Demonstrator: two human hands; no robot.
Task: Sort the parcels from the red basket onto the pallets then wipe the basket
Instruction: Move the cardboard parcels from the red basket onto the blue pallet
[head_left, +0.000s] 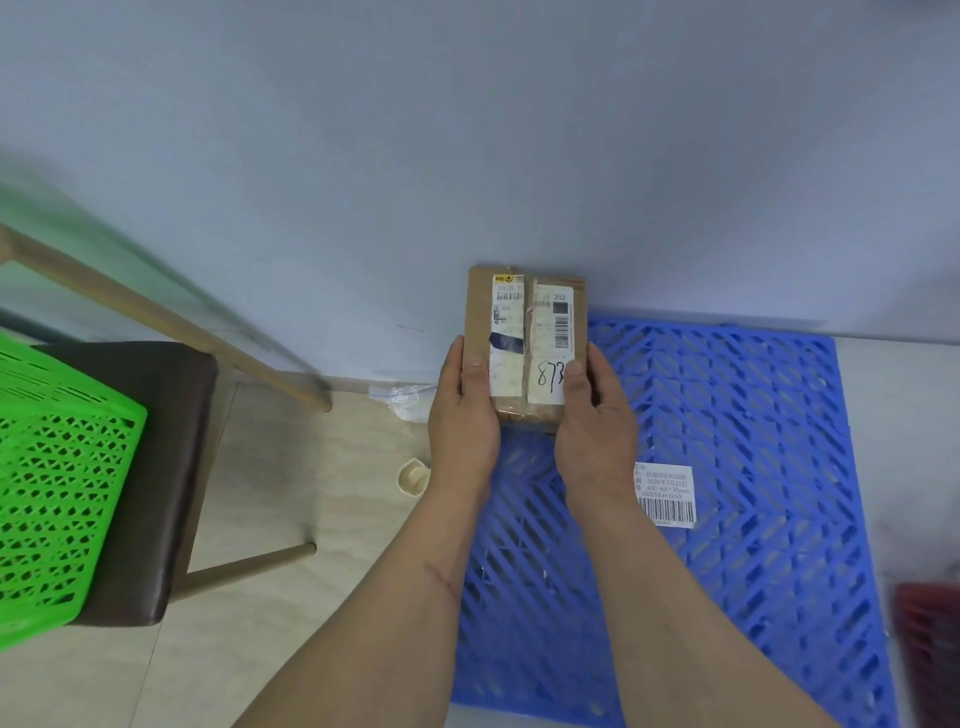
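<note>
A small brown cardboard parcel (524, 312) with white shipping labels and a handwritten number is held in front of me, over the far left corner of the blue plastic pallet (753, 426). My left hand (462, 421) grips its left side, thumb on top. My right hand (597, 421) grips its right side, thumb on the label. At the right edge, blurred, shows a bit of the red basket (930, 649).
A green plastic basket (57, 488) sits on a dark-cushioned stool (171, 447) at the left, its wooden legs reaching toward the wall. A clear plastic bag (405, 397) and a small beige object (413, 475) lie on the floor beside the pallet. The grey wall is close behind.
</note>
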